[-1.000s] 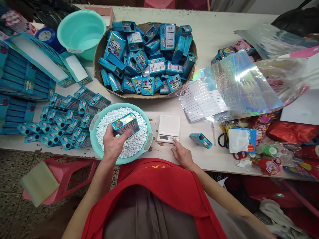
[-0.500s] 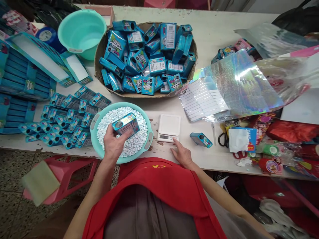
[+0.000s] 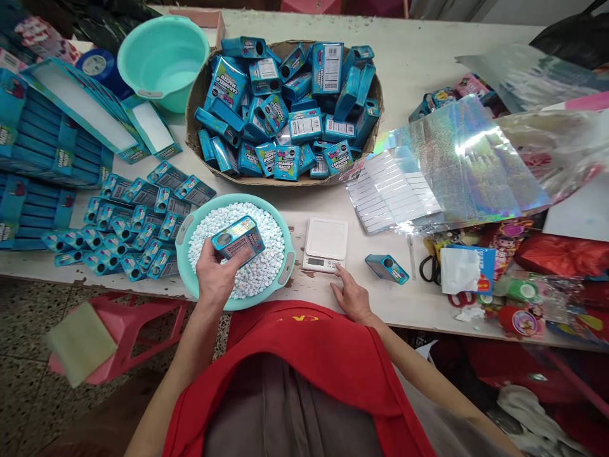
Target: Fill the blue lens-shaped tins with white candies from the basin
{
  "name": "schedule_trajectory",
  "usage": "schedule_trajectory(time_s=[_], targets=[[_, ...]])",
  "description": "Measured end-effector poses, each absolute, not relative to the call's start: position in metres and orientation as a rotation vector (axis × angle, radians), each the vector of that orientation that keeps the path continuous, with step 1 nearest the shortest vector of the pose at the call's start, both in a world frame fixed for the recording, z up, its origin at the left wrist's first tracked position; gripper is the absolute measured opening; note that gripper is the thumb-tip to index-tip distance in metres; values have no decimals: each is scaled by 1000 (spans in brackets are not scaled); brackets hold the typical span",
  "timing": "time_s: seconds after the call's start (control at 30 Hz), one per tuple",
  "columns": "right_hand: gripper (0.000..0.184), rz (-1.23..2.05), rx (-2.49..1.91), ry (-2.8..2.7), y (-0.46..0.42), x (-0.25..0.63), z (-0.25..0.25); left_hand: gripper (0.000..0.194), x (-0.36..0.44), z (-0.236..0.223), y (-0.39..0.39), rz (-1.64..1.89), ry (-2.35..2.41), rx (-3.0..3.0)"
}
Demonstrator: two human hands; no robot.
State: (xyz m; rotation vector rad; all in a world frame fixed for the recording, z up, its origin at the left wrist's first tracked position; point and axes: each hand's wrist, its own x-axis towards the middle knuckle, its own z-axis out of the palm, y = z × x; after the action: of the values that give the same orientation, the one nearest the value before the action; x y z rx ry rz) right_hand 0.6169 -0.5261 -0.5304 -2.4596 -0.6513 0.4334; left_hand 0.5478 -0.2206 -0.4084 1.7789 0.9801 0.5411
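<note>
My left hand (image 3: 216, 273) grips a blue candy box (image 3: 245, 244) and holds it over a turquoise basin (image 3: 288, 270) of small pale candies (image 3: 259, 273). A round hole shows at one end of the box. On the right, my right hand (image 3: 351, 293) has its index finger stretched to the button edge of a white digital scale (image 3: 326, 240); its other fingers are loosely bent. No item lies on the scale's pan. Another blue candy box (image 3: 387, 268) lies on the table to the right of that hand.
Behind the basin stands a cardboard carton (image 3: 285, 181) heaped with blue boxes. Rows of small boxes (image 3: 137, 222) stand at left, near an empty turquoise tub (image 3: 162, 57). Holographic sheets (image 3: 471, 158), scissors (image 3: 432, 266) and packets lie at right. A pink stool (image 3: 128, 330) is below.
The whole view has shifted slightly, so things appear a little further right. Both hands keep their places, the left on the box and the right at the scale's buttons.
</note>
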Motion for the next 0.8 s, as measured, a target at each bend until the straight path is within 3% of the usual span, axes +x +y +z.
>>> schedule_trajectory(time_s=[0.13, 0.23, 0.27, 0.37, 0.43, 0.5, 0.63, 0.73, 0.8], targets=[[45, 379, -2204, -560, -509, 628, -499, 40, 559, -398, -236, 441, 868, 1865], [76, 356, -1921, -560, -486, 649, -457, 35, 580, -395, -261, 316, 509, 1964], [78, 355, -1871, -581, -478, 657, -445, 32, 588, -396, -269, 282, 357, 1981], [48, 408, -1832, -592, -464, 678, -431, 33, 609, -402, -289, 222, 85, 2003], [35, 413, -1870, -509, -462, 690, -441, 43, 614, -405, -289, 256, 148, 2009], [37, 354, -1917, -394, -464, 702, -462, 48, 611, -408, -277, 343, 333, 1996], [40, 297, -1973, -288, -469, 717, -504, 30, 583, -412, -234, 442, 717, 1901], [44, 308, -2032, -304, -474, 717, -514, 28, 557, -419, -210, 452, 890, 1822], [56, 292, -2057, -318, -478, 711, -511, 30, 542, -424, -202, 486, 957, 1784]])
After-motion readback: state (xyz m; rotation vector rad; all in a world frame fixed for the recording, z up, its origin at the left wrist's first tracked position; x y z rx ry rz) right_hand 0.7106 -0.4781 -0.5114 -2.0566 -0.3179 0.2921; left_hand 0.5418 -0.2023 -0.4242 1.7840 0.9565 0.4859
